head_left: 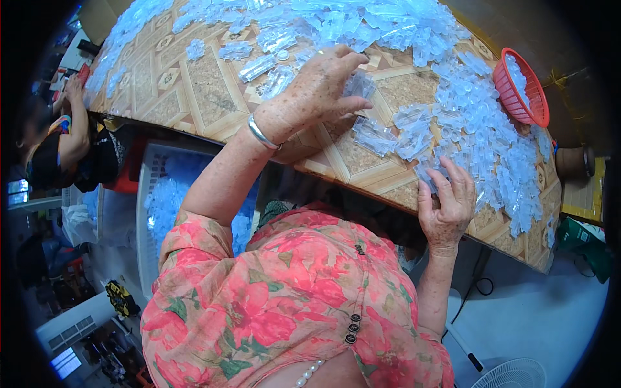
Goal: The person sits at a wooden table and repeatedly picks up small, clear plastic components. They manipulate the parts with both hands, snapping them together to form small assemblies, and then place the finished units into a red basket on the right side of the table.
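Note:
Small clear plastic pieces [475,139] lie in a heap at the right of a patterned tabletop. My left hand [317,90], with a silver bangle at the wrist, reaches over the table with thumb and fingers apart. A clear plastic piece [359,85] shows between thumb and fingers, apparently on the table; contact is hard to make out. Just right of it lies a small group of clear pieces [375,136]. My right hand [451,204] rests at the near edge of the heap, fingers curved and spread, fingertips at the pieces. Nothing held shows in it.
A red plastic basket [517,97] with clear pieces stands at the far right. More pieces [362,26] are piled along the table's far side. Below the table's left edge, a white crate [147,213] holds bluish pieces. Another person's arm [77,123] is at the far left.

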{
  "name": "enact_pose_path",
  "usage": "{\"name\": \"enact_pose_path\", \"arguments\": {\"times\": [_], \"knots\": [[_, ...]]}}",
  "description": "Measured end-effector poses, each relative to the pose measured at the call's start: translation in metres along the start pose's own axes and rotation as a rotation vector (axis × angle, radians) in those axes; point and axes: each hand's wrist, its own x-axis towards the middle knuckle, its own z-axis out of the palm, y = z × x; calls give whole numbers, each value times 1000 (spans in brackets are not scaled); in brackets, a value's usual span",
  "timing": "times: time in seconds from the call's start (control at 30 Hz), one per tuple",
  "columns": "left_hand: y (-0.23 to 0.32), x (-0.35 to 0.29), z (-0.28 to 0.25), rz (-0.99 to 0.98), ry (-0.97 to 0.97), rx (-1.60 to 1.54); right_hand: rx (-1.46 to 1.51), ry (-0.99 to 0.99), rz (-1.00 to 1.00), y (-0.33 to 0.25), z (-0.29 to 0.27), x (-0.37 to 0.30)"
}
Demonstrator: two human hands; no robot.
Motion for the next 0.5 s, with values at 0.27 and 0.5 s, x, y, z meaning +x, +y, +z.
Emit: {"name": "enact_pose_path", "arguments": {"times": [0.27, 0.5], "knots": [[3, -8, 3, -53, -69, -168, -1, 3, 0, -1, -1, 0], [22, -8, 14, 91, -75, -253, -5, 1, 8, -2, -1, 2]]}}
